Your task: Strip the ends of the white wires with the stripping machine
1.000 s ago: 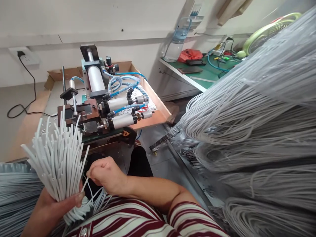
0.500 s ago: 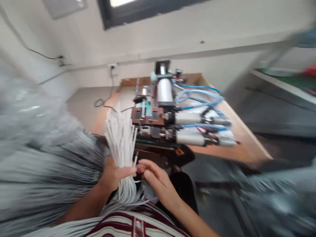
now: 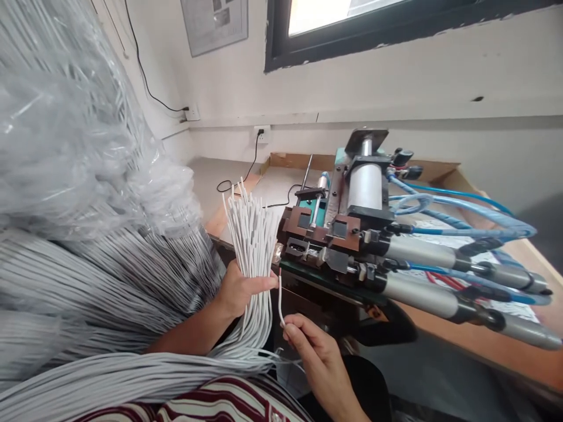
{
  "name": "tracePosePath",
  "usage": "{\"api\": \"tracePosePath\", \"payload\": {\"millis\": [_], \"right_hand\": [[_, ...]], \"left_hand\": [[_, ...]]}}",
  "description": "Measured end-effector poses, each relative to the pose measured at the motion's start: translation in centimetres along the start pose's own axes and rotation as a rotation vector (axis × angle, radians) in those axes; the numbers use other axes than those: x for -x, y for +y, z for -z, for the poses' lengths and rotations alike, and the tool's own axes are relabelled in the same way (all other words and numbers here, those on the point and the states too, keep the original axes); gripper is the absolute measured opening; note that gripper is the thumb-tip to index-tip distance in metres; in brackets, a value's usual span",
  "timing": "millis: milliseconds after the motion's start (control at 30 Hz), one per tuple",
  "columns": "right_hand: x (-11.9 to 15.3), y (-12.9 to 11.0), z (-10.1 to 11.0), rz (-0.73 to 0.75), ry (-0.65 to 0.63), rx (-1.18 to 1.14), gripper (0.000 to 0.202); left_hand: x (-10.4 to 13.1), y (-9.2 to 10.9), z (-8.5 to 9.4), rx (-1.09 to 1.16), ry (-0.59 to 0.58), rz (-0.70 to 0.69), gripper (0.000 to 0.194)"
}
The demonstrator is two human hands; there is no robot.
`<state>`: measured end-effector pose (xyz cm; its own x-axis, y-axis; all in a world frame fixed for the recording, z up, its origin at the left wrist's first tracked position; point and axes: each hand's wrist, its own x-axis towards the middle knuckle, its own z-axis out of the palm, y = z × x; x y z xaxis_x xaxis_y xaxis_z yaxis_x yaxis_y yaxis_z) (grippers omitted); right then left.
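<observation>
A thick bundle of white cables [image 3: 254, 240] stands upright in my left hand [image 3: 241, 288], whose fingers are wrapped round it with the thumb across the front. The cut ends fan out above the grip, and the lengths below bend away to the left across my lap. My right hand [image 3: 317, 350] pinches a single white cable [image 3: 280, 299] between thumb and fingertips, just right of the bundle. This cable points upward and has a reddish bare tip close to my left thumb. Beyond both hands sits a pneumatic machine [image 3: 328, 228] with brown clamp blocks.
Silver air cylinders [image 3: 422, 255] and blue hoses [image 3: 466, 214] extend right from the machine on a wooden-edged bench [image 3: 497, 351]. Large piles of grey cables [image 3: 101, 281], partly wrapped in clear plastic [image 3: 101, 146], fill the left side. A black cord [image 3: 255, 153] runs from a wall socket.
The view has swung left, so the machine appears farther right and sharper. My right hand has moved slightly down and away from my left thumb, and the single cable now shows at greater length.
</observation>
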<state>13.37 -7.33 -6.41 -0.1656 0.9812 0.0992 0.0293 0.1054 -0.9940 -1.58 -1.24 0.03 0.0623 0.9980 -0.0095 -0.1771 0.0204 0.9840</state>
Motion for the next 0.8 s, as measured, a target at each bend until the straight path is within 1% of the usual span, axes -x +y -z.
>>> {"api": "tracePosePath", "payload": {"millis": [167,267,333,400,500,567,667,800], "right_hand": [[0.2,0.0,-0.5,0.01,-0.039,0.002,0.02],[0.3,0.1,-0.4,-0.038,-0.035,-0.047,0.02],[0.4,0.2,-0.2,-0.098,0.016,-0.092,0.02],[0.7,0.3,-0.1,-0.147,0.088,-0.125,0.022],[1.4,1.0,0.0,-0.188,0.2,-0.183,0.024],[1.8,1.6,0.1,-0.194,0.275,-0.241,0.023],[1.7,2.0,-0.1,-0.15,0.361,-0.317,0.02],[-0.1,0.9,-0.4,-0.067,0.426,-0.422,0.017]], "left_hand": [[-0.2,-0.1,0.6,0.055,-0.008,0.049,0.009],[-0.2,-0.2,0.8,0.028,0.01,0.001,0.008],[-0.3,-0.4,0.8,-0.007,0.059,-0.051,0.01],[-0.6,-0.8,0.9,-0.011,0.134,-0.078,0.011],[-1.5,-1.1,1.3,0.049,0.248,-0.082,0.012],[-2.2,-1.1,1.7,0.1,0.297,-0.088,0.012],[-2.9,-0.9,2.0,0.167,0.299,-0.078,0.012],[-2.1,-1.2,1.1,0.222,0.214,0.006,0.013]]}}
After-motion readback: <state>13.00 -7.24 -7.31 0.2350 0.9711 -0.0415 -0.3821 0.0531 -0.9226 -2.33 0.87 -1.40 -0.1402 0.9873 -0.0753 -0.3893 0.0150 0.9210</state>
